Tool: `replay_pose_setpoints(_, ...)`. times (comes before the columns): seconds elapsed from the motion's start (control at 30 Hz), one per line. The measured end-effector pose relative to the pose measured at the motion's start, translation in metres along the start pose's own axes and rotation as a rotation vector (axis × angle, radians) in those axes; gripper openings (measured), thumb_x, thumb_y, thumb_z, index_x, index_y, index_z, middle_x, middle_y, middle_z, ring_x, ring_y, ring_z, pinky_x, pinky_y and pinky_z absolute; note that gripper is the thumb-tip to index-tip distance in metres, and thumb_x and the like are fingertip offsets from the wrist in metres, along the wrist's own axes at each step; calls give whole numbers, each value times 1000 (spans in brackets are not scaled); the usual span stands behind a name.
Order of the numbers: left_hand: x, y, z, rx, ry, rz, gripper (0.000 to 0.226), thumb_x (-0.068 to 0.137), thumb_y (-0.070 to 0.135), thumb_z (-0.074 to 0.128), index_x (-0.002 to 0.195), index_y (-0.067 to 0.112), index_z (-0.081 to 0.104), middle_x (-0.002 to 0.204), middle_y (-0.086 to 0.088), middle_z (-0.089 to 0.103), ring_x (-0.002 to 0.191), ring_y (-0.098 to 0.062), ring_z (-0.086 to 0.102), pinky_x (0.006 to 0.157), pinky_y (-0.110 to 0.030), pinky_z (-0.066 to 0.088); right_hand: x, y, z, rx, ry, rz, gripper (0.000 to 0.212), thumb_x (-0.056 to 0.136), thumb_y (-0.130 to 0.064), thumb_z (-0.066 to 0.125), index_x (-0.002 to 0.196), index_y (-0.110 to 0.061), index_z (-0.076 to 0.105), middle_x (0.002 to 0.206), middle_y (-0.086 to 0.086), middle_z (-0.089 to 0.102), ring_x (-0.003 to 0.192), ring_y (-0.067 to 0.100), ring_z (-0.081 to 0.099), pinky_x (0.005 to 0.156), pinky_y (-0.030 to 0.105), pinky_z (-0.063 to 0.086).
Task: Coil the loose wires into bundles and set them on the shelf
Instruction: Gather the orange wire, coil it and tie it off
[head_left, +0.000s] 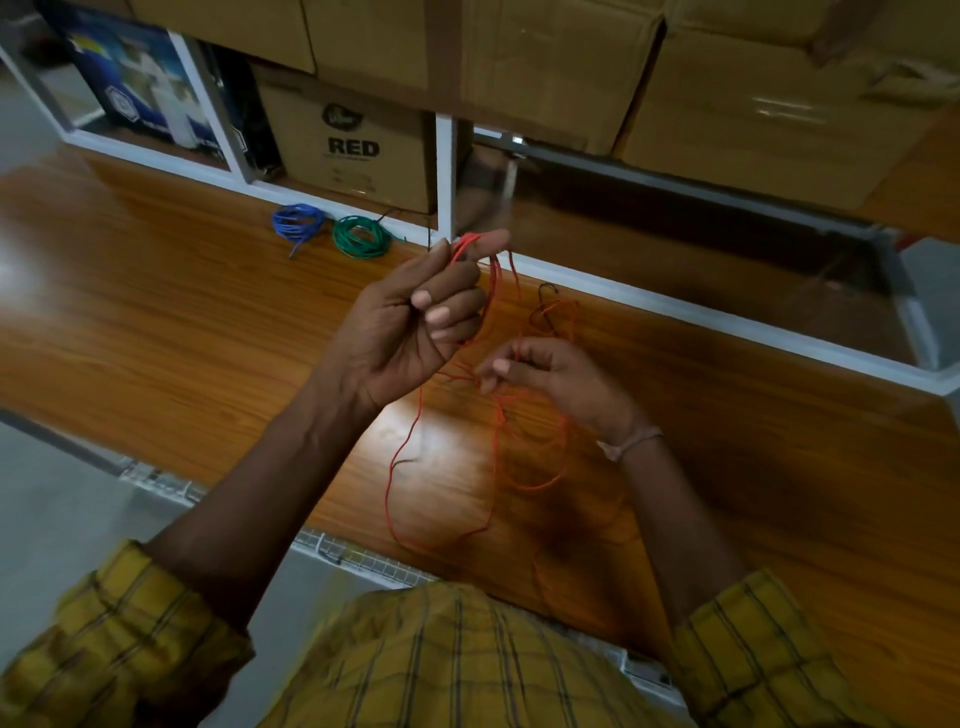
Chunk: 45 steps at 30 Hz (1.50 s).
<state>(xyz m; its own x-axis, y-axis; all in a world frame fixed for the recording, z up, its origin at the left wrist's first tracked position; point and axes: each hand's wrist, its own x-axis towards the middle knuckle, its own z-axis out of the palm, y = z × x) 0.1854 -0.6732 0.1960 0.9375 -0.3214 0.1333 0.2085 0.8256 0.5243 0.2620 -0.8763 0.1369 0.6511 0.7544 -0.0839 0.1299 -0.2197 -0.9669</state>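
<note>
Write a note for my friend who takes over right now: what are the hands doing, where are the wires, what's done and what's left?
Left hand: raised, gripping the red wire near its top.
Right hand: lower, pinching the same red wire.
The red wire hangs in loose loops down to the wooden surface; not bundled yet.
Done: blue bundle and green bundle lie coiled on the wooden surface by the white frame.
A dark wire lies loose beyond the right hand.
Left: probably finish coiling the red wire, coil the dark one, and set them by the others.
</note>
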Motion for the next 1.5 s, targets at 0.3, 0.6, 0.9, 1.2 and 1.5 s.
replay_pose_setpoints(0.3, 18, -14, 3, 258, 149, 282, 30, 115, 6, 32, 127, -7, 55, 105, -16, 58, 139, -42, 57, 120, -61, 39, -1, 3, 49, -520, -68, -29, 20, 104, -11, 51, 123, -15, 59, 82, -5, 55, 69, 8, 52, 63, 24, 40)
replay_pose_setpoints(0.6, 15, -9, -40, 2150, 338, 342, 58, 107, 9, 45, 160, 0, 22, 102, -11, 69, 83, -25, 67, 62, -31, 50, -20, -14, 11, -819, 156, -38, 35, 89, -10, 69, 117, -32, 66, 79, -25, 37, 79, 3, 42, 78, 32, 45)
replay_pose_setpoints(0.9, -6, -3, -26, 1478, 237, -324, 32, 114, 18, 42, 113, -9, 59, 76, -5, 58, 57, -12, 50, 53, -24, 40, -1, -11, -22, -422, 531, -91, 29, 82, 4, 65, 93, -23, 64, 86, -7, 57, 68, 3, 47, 57, 15, 38)
replay_pose_setpoints(1.2, -9, -7, -10, 293, -93, -213, 43, 112, 13, 29, 138, -15, 49, 66, 3, 31, 43, -7, 11, 44, -21, 22, 16, 5, -10, -145, 386, -123, 25, 93, 4, 63, 94, -21, 65, 77, -23, 57, 69, -3, 46, 66, 16, 38)
replay_pose_setpoints(1.5, 10, 13, -3, -228, 53, 355, 39, 109, 6, 36, 138, -14, 52, 81, -4, 61, 60, -11, 56, 61, -23, 47, -5, 41, 10, 280, 310, 43, 29, 90, -35, 75, 82, -11, 62, 59, -3, 39, 42, 7, 28, 39, 22, 22)
